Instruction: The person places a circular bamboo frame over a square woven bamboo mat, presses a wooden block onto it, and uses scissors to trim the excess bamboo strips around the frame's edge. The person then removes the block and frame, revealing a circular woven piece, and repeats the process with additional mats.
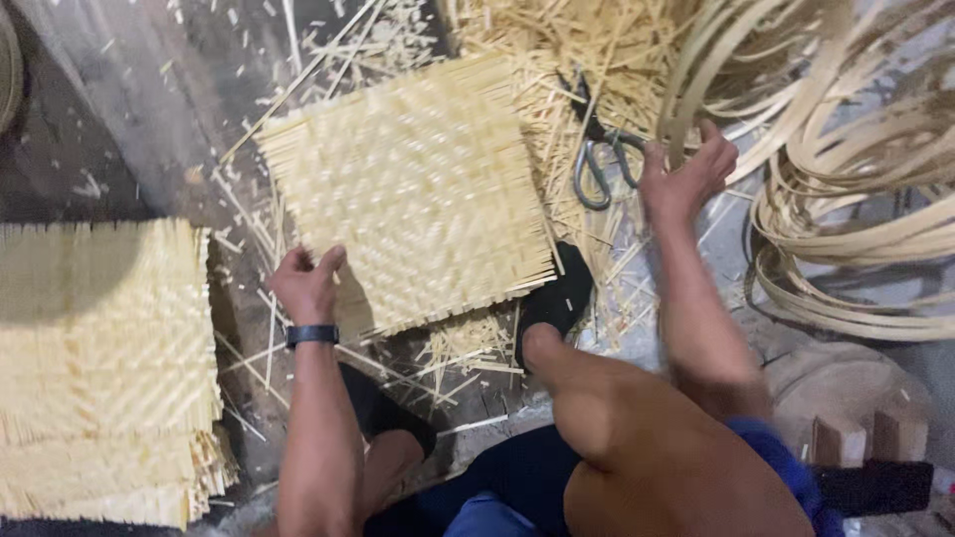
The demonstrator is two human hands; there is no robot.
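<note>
Left hand (306,283) pinches woven mat (408,189) on littered floor (109,109); right hand (684,174) nears scissors (597,159).

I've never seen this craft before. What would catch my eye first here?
First the pale woven mat at centre, its lower left edge pinched by the left hand. At upper right, the right hand reaches for looped strips, with scissors lying just left of it on loose offcuts. A stack of finished mats fills the left edge.
</note>
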